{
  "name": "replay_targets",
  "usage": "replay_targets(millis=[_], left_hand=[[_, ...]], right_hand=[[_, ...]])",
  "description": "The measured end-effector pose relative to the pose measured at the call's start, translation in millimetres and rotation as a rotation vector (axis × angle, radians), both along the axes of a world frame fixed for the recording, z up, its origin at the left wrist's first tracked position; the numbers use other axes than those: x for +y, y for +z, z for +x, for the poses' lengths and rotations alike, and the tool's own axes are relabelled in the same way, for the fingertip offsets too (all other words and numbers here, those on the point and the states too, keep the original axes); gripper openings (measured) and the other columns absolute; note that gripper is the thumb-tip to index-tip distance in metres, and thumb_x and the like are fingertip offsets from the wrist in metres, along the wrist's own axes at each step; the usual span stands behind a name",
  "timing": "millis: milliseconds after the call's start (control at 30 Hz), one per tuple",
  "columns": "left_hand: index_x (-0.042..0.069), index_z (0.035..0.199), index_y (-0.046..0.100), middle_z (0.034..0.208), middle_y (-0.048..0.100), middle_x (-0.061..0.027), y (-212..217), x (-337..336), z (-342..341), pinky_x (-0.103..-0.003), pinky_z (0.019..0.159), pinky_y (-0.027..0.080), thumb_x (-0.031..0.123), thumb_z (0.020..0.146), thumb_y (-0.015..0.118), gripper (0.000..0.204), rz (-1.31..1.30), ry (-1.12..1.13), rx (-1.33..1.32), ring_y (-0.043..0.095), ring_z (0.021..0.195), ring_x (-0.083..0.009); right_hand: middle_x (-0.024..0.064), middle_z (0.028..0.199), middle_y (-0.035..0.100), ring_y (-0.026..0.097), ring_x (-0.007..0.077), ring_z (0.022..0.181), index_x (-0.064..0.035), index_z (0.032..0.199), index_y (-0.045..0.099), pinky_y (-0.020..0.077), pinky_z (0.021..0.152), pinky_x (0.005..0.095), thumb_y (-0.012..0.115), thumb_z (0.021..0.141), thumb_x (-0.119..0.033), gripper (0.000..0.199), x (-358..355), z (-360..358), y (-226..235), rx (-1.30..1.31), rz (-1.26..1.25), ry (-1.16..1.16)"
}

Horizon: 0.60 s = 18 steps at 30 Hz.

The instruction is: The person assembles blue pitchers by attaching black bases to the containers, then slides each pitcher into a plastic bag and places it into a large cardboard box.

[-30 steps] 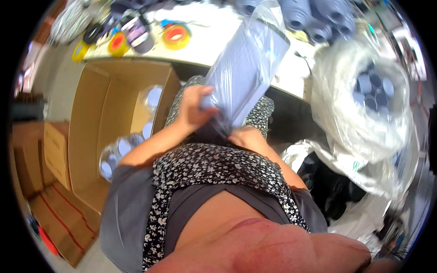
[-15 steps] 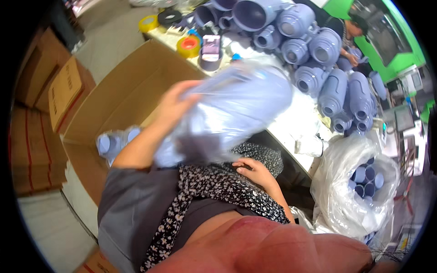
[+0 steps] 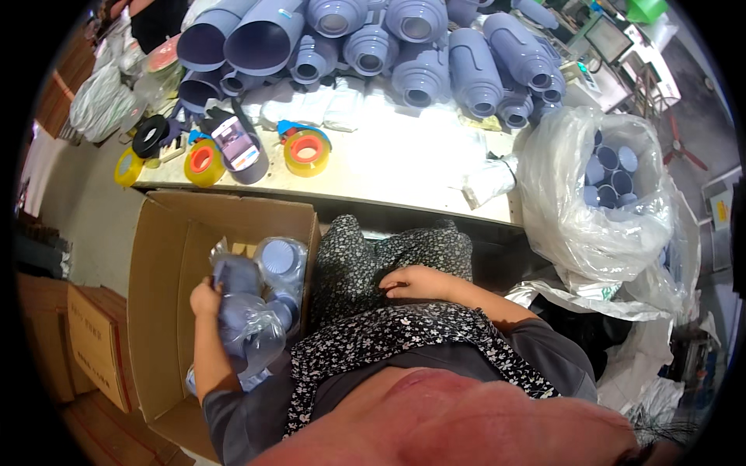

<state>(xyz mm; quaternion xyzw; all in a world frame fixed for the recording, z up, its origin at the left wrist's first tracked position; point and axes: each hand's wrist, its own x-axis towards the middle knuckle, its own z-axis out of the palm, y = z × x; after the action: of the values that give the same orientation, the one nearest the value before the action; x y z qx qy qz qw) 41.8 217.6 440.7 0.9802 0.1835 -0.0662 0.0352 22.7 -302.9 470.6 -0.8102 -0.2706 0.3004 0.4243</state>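
Observation:
My left hand [image 3: 205, 299] is inside the open cardboard carton [image 3: 165, 256], closed on the side of a lavender plastic flask shell [image 3: 237, 276] in a clear plastic bag. Loose bag film bunches at its near end. Beside it in the carton lie other bagged lavender pieces [image 3: 278, 256], one with a ribbed round end, touching the carton's right side. My right hand [image 3: 412, 282] rests on my lap over the black floral apron [image 3: 350, 248]. Its fingers are loosely stretched and hold nothing.
Beyond the carton, a white table [image 3: 404, 167] bears stacked lavender flask shells [image 3: 474, 74], yellow tape rolls [image 3: 307, 151] and a phone [image 3: 235, 144] propped on a lavender cup. At right stands a clear bag [image 3: 598, 225] of lavender cups. Flat cartons [image 3: 97, 342] are stacked at left.
My left hand has lowered the bagged flask shell from in front of my chest down into the carton. My right hand stays on my lap. The view has turned.

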Motion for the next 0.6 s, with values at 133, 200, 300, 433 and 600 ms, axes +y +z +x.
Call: replay_targets(millis=[133,200,300,433,600], left_hand=[[0.01,0.104,0.065,0.106,0.064,-0.0151,-155,-17,51,-0.04,0.085,0.048,0.022,0.08,0.055,0.029,0.025,-0.259,0.43,0.061,0.1,-0.0313],[0.012,0.109,0.063,0.108,0.063,-0.0142,-229,-18,32,-0.037,0.087,0.048,0.025,0.08,0.057,0.034,0.068,-0.306,0.487,0.061,0.101,-0.0294],[0.01,0.114,0.062,0.111,0.063,-0.0128,-311,-36,32,-0.036,0.088,0.048,0.027,0.081,0.056,0.037,0.071,-0.343,0.453,0.061,0.102,-0.0276],[0.007,0.107,0.064,0.114,0.061,-0.0159,-295,-81,28,-0.038,0.09,0.047,0.022,0.084,0.052,0.03,-0.244,-0.379,0.496,0.057,0.11,-0.0269],[0.008,0.103,0.067,0.11,0.062,-0.0179,-302,-33,20,-0.041,0.085,0.047,0.024,0.083,0.05,0.03,-0.228,-0.364,0.521,0.061,0.1,-0.0317]], right_hand=[[0.0112,0.103,0.065,0.062,0.0251,0.094,-0.0069,0.111,0.061,0.0488,0.081,0.0337,0.061,0.086,-0.024,0.03,-26,-10,6,0.044,-0.16,-0.113],[0.0108,0.102,0.065,0.063,0.0244,0.092,-0.0067,0.109,0.061,0.0493,0.079,0.0327,0.063,0.086,-0.023,0.029,-51,-32,10,0.085,-0.154,-0.134],[0.0109,0.102,0.065,0.063,0.0241,0.09,-0.0065,0.108,0.062,0.0494,0.079,0.032,0.064,0.085,-0.022,0.028,-62,-32,3,0.109,-0.169,-0.156],[0.0115,0.099,0.065,0.064,0.0244,0.088,-0.0075,0.106,0.063,0.0497,0.077,0.0322,0.065,0.084,-0.02,0.026,-60,-30,10,0.088,-0.234,-0.191],[0.0116,0.097,0.065,0.063,0.0238,0.09,-0.0065,0.107,0.061,0.0495,0.077,0.0333,0.061,0.086,-0.025,0.028,4,36,-5,0.047,-0.177,-0.005]])
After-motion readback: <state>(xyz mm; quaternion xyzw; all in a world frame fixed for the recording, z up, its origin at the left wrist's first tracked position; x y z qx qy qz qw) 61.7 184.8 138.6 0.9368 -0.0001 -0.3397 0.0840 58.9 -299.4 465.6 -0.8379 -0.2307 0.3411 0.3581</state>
